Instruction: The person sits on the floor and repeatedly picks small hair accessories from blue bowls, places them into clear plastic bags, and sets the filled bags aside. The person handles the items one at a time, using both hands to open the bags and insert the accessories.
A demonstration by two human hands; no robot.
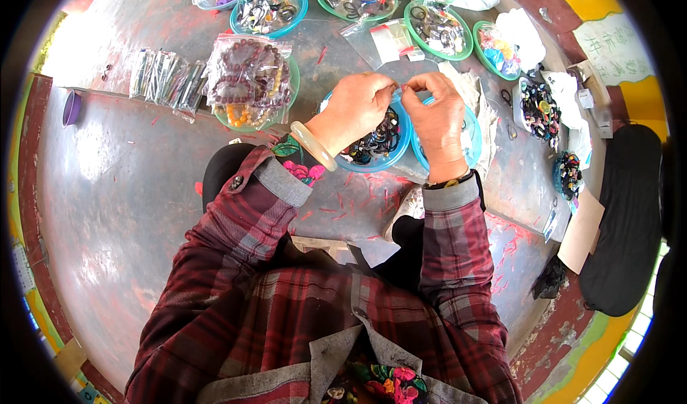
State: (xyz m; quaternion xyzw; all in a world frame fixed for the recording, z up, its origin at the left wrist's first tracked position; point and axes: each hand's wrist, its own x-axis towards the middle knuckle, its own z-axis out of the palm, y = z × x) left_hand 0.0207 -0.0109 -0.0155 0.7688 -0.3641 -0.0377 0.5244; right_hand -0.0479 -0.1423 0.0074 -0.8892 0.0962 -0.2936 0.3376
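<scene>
My left hand (352,109) and my right hand (438,121) meet fingertip to fingertip, each closed in a pinch. Whatever lies between the fingers is too small to make out. Below my left hand is a blue basket (406,140) filled with dark hair ties (379,140), some with bright trinkets. A second blue basket (472,135) stands beside it, largely covered by my right hand, so its contents are mostly hidden. A pale bangle (313,146) circles my left wrist, and a dark band sits on my right.
Several baskets of small packed goods, such as a blue one (268,10) and a green one (438,28), line the far side. Bagged dark red beads (250,75) and packets of thin sticks (168,82) lie left. A white tray (538,110) of hair ties is right, near a black cushion (621,218).
</scene>
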